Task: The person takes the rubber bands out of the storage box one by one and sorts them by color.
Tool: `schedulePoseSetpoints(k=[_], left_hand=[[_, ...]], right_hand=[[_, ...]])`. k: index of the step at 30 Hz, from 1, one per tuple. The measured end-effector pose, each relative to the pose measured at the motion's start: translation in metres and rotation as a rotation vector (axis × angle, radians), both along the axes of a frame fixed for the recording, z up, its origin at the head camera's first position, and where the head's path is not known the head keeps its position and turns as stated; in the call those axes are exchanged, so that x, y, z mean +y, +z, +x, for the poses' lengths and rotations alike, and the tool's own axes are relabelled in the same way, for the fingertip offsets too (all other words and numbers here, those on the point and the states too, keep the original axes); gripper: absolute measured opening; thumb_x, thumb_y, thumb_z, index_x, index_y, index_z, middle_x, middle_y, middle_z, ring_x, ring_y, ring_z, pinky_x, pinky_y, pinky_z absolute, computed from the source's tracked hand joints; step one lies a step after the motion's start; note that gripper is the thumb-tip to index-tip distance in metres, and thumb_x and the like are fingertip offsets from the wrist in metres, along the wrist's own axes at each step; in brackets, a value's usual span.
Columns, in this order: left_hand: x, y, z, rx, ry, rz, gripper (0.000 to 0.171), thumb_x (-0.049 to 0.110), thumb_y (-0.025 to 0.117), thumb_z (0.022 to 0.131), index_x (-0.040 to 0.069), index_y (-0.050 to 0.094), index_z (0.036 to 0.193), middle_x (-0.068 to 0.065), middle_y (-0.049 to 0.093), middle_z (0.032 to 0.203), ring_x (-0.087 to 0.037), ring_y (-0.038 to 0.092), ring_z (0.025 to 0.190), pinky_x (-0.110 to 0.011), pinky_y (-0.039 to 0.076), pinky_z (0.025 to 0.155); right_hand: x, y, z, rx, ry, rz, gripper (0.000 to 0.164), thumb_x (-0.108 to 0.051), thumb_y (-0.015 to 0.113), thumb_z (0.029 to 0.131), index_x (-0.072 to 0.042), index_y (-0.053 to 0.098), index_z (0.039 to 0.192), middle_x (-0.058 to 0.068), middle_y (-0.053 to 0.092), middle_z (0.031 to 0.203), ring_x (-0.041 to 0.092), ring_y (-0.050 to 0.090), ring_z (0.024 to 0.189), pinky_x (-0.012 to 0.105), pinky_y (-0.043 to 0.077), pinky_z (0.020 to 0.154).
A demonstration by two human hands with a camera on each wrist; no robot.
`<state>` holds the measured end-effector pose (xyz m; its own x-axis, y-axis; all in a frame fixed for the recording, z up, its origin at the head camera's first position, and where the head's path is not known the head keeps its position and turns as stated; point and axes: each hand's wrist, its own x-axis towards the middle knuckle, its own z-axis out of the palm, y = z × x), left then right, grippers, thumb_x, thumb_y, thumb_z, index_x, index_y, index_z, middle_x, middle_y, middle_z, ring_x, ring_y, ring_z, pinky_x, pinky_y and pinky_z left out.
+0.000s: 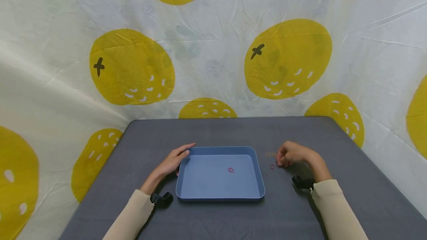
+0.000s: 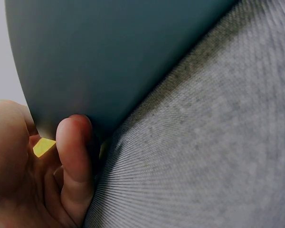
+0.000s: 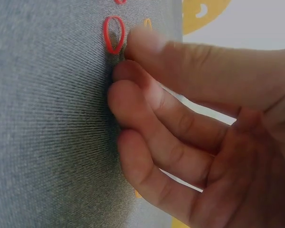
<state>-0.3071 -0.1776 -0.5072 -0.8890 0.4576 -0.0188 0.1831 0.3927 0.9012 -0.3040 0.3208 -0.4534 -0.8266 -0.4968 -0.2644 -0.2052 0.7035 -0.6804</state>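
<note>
A shallow blue tray (image 1: 217, 198) lies on the table, with a few pinkish-red rubber bands (image 1: 231, 170) inside it. My left hand (image 1: 169, 164) holds the tray's left side near the far corner; the left wrist view shows bent fingers (image 2: 73, 149) against the outer wall. To the tray's right, my right hand (image 1: 291, 153) reaches down to the table, thumb and fingers bent and close together. Just past its fingertips lies a red rubber band (image 3: 114, 34), apart from them. A second red rubber band (image 1: 271, 166) and orange-yellow rubber bands (image 1: 268, 154) lie nearby.
A grey cloth-covered table (image 1: 217, 219) extends around the tray. Behind it and at both sides hangs a white curtain (image 1: 213, 55) with large yellow fruit prints. Black wrist devices (image 1: 303, 182) sit on both forearms.
</note>
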Motion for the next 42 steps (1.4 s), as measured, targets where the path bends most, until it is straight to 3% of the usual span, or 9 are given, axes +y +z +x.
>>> schedulePoseSetpoints(k=[10,20,28,34,42], left_hand=[[0.0,-0.001,-0.001,-0.006,0.005,0.001,0.046,0.034,0.041,0.114,0.028,0.043,0.159,-0.015,0.043,0.16,-0.019,0.056,0.051,-0.035,0.052,0.044],[0.001,-0.001,-0.001,-0.022,0.012,0.01,0.046,0.036,0.041,0.113,0.029,0.044,0.158,-0.016,0.043,0.16,-0.019,0.053,0.049,-0.035,0.05,0.043],[0.0,-0.001,-0.001,-0.025,0.019,0.013,0.045,0.036,0.042,0.113,0.029,0.045,0.158,-0.017,0.045,0.158,-0.019,0.051,0.046,-0.034,0.049,0.043],[0.0,-0.002,-0.001,-0.029,0.024,0.011,0.045,0.037,0.042,0.113,0.031,0.045,0.157,-0.015,0.044,0.16,-0.019,0.051,0.046,-0.035,0.049,0.043],[0.001,-0.001,-0.002,-0.031,0.023,0.007,0.046,0.038,0.042,0.113,0.03,0.044,0.158,-0.016,0.044,0.159,-0.019,0.052,0.046,-0.036,0.05,0.043]], right_hand=[[0.004,0.003,0.0,0.038,-0.005,-0.004,0.009,0.007,0.069,0.081,0.003,0.074,0.087,0.005,0.069,0.078,0.015,0.059,0.069,0.031,0.053,0.062],[0.004,0.018,-0.001,0.146,-0.024,-0.073,0.006,-0.001,0.073,0.087,0.002,0.075,0.092,0.011,0.073,0.084,0.011,0.058,0.07,0.025,0.05,0.062],[-0.002,0.026,0.003,0.136,-0.022,-0.148,0.011,-0.002,0.072,0.091,0.007,0.074,0.099,0.018,0.075,0.092,0.015,0.065,0.077,0.029,0.056,0.067],[-0.006,0.031,0.004,0.16,-0.035,-0.166,0.015,-0.003,0.071,0.094,0.008,0.073,0.104,0.016,0.075,0.092,0.021,0.068,0.079,0.031,0.057,0.069],[-0.008,0.038,0.007,0.139,-0.04,-0.246,0.016,-0.007,0.071,0.096,0.003,0.073,0.108,0.023,0.074,0.103,0.026,0.073,0.091,0.033,0.061,0.079]])
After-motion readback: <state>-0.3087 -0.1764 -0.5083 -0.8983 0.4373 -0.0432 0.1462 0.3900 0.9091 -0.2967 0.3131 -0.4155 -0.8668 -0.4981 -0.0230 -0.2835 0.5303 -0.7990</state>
